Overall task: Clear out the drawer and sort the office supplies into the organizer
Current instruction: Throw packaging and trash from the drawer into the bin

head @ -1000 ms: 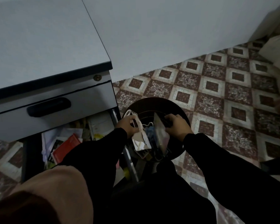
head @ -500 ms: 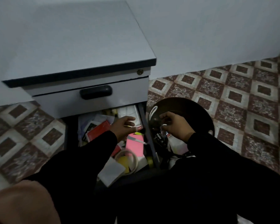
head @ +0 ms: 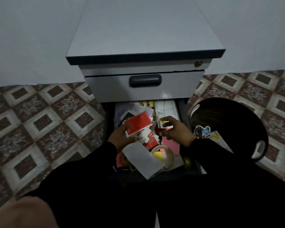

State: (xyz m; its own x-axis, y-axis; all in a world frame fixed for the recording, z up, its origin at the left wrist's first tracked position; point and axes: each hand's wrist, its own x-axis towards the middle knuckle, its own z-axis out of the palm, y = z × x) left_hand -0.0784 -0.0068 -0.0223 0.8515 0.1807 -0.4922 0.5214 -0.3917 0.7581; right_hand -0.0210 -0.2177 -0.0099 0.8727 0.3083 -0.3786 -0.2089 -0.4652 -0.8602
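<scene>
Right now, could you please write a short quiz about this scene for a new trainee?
1. True or false: the left hand grips the red box.
2. Where is the dark round bin? A) to the right of the open drawer; B) on top of the cabinet; C) inside the drawer.
3. Fill in: the right hand pinches a small ____ and yellow item.

Key: 1 true; 2 A; 3 white.
</scene>
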